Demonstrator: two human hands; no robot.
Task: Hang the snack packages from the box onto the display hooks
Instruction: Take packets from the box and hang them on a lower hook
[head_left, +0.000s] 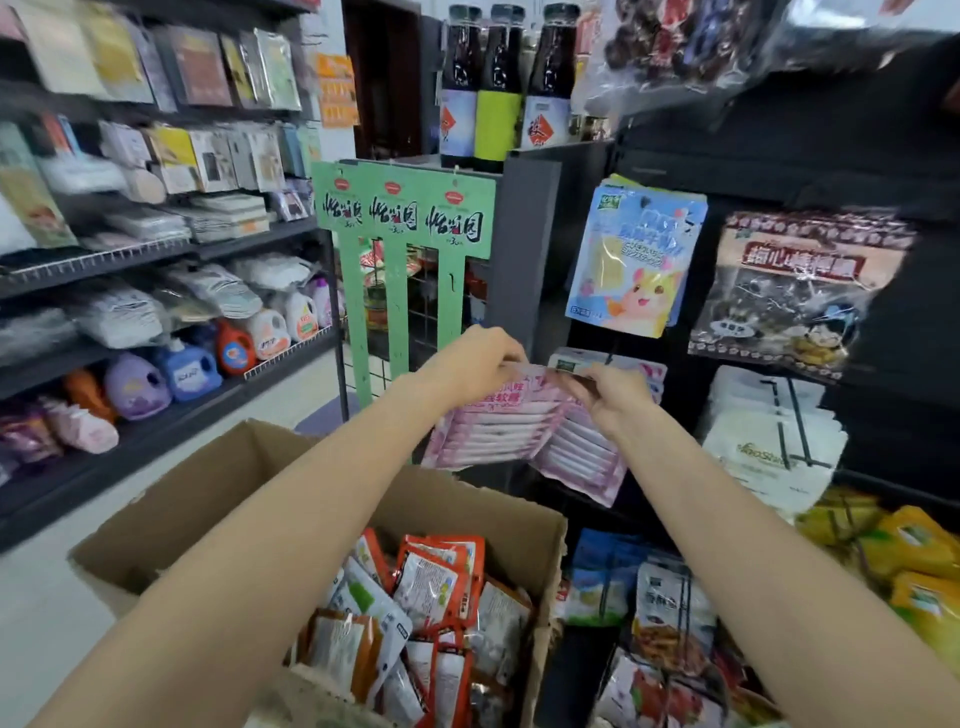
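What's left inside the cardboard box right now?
The cardboard box holds a loose heap of orange-edged snack packets and white packets. The left forearm covers its near left part, and lower layers are hidden.

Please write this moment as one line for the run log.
left hand: pinches pink packages top edge | right hand: pinches same | box: holds more snacks | hanging: not yet

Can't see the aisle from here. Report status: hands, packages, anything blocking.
Left hand and right hand both pinching top edge of pink snack packages, held up at the display rack. Cardboard box below, full of packets. Hook not visible; hung pink packs right behind.
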